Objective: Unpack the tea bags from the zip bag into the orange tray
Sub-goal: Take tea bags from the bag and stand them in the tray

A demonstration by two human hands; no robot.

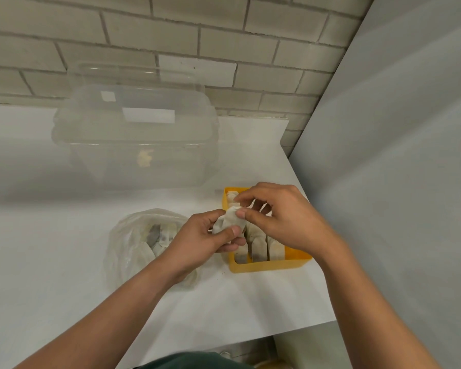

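An orange tray [270,265] stands on the white table at the right, with several pale tea bags [258,242] standing in it. To its left lies a crumpled clear zip bag [133,235] with more tea bags inside. My left hand [197,241] holds a small bunch of tea bags [230,219] just above the tray's left edge. My right hand [280,217] hovers over the tray and pinches the top of that bunch between thumb and fingers. Both hands hide the middle of the tray.
A large clear plastic box [136,145] with a lid stands behind the zip bag, against the brick wall [171,35]. A grey wall [397,155] borders the table on the right. The table's front edge [277,334] runs close to the tray.
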